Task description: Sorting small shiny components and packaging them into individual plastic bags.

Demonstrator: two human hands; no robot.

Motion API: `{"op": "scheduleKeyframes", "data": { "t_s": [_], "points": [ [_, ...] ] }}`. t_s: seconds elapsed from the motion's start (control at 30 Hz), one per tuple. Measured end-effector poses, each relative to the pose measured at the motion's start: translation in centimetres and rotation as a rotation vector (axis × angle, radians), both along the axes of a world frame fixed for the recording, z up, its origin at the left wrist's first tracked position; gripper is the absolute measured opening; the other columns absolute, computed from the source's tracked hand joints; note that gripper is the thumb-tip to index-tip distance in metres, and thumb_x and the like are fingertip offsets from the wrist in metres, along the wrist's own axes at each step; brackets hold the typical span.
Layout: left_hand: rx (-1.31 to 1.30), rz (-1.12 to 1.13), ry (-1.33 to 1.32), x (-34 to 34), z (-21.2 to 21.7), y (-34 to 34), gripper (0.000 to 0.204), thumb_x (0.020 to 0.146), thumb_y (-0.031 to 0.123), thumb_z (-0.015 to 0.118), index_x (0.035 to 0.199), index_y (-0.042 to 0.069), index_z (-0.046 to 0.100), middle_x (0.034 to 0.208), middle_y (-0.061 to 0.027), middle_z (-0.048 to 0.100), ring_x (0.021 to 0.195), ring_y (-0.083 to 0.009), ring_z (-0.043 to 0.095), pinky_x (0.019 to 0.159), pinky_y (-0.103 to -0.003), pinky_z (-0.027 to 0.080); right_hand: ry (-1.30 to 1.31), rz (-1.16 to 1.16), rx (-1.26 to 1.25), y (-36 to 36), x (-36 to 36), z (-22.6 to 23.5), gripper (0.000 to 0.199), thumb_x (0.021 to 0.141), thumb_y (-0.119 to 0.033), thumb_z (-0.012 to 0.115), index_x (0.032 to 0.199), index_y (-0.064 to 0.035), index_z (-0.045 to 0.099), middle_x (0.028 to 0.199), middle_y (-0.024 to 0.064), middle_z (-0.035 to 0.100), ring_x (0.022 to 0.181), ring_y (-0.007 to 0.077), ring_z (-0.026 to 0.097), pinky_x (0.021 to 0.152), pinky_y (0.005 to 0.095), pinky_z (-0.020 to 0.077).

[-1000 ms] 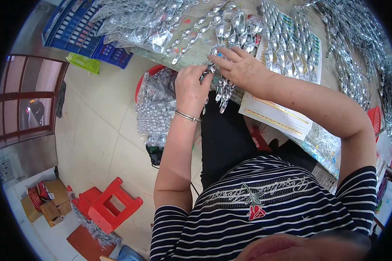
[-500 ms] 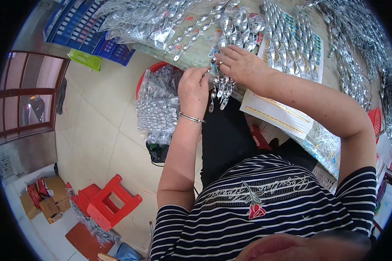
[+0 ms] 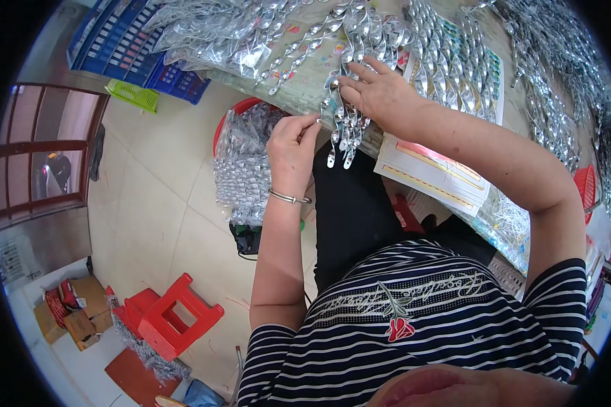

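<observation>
Twisted silver metallic strips (image 3: pixel 357 51) lie in a bundle on the table, and several of their ends hang over its near edge. My right hand (image 3: pixel 383 95) rests over this bundle with its fingers spread. Just left of the hanging ends, off the table edge, my left hand (image 3: pixel 294 146) is closed in a pinch between thumb and forefinger. Something tiny and shiny shows at its fingertips, too small to name. A metal bangle (image 3: pixel 290 197) circles my left wrist.
More twisted strips (image 3: pixel 448 68) lie on printed sheets (image 3: pixel 431 173) to the right. Clear plastic bags (image 3: pixel 214 37) sit at the far left of the table (image 3: pixel 292 98). Below stand a red tub (image 3: pixel 222 125) with bagged strips, blue crates (image 3: pixel 119 41) and a red stool (image 3: pixel 181 315).
My left hand has drawn back to the left, away from the strips. My right hand has shifted slightly right, its fingers spread over the bundle.
</observation>
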State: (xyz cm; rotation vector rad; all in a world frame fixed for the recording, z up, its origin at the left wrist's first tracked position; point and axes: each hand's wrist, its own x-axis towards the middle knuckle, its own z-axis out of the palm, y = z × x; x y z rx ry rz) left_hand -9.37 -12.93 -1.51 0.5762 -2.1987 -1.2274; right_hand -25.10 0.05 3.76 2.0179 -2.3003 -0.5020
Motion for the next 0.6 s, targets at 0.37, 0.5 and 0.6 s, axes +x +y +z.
{"op": "scheduleKeyframes", "data": {
  "t_s": [0.37, 0.5, 0.6],
  "points": [
    [-0.061, -0.114, -0.061, 1.1, 0.9, -0.3, 0.008, 0.079, 0.003, 0.067, 0.087, 0.001, 0.069, 0.084, -0.0117, 0.065, 0.074, -0.0245, 0.064, 0.067, -0.031, 0.051, 0.017, 0.101, -0.153, -0.1, -0.2, -0.8, 0.078, 0.077, -0.006, 0.063, 0.146, -0.0122, 0.026, 0.148, 0.0089, 0.036, 0.139, 0.0289, 0.030, 0.116, 0.0457, 0.0181],
    [-0.065, -0.202, -0.091, 1.5, 1.0, -2.0, 0.010, 0.083, 0.006, 0.064, 0.090, 0.001, 0.068, 0.089, -0.0132, 0.066, 0.079, -0.0288, 0.064, 0.075, -0.036, 0.050, -0.077, 0.022, -0.029, -0.3, -0.4, -1.0, 0.076, 0.079, -0.006, 0.060, 0.147, -0.0119, 0.026, 0.150, 0.0091, 0.034, 0.139, 0.0289, 0.029, 0.116, 0.0465, 0.0180],
    [-0.317, -0.134, -0.078, -0.6, 1.8, -3.5, 0.022, 0.085, 0.006, 0.059, 0.107, 0.001, 0.063, 0.107, -0.0168, 0.063, 0.100, -0.0334, 0.058, 0.088, -0.041, 0.045, -0.074, 0.019, -0.059, 0.1, -0.3, -1.1, 0.076, 0.080, -0.007, 0.060, 0.147, -0.0116, 0.026, 0.150, 0.0090, 0.034, 0.140, 0.0287, 0.028, 0.115, 0.0475, 0.0182]
  ]
}}
